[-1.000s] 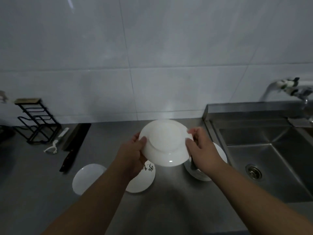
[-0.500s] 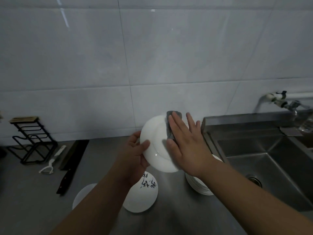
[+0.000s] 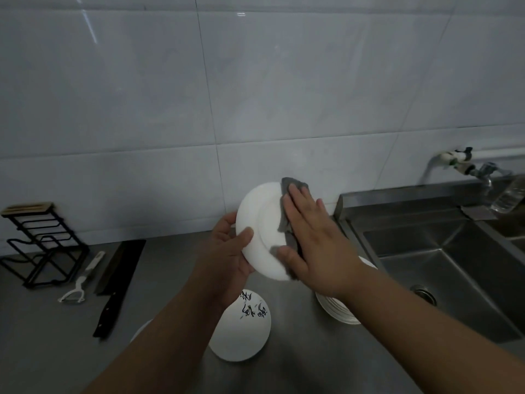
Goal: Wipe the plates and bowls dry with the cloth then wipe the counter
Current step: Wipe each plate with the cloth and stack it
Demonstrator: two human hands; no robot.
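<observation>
A: Where's the plate [image 3: 257,223]?
B: Up off the counter [image 3: 170,280], tilted; your left hand [image 3: 227,251] grips its left rim.
A: Right hand [image 3: 315,237]?
B: Fingers flat, pressing the cloth [image 3: 285,211] onto the plate's right side. Unwiped face lies leftward.

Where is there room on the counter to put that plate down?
Bare steel lies between the patterned plate and the plate stack, and near the front edge below the knife. By the rack and peeler it is crowded.
</observation>
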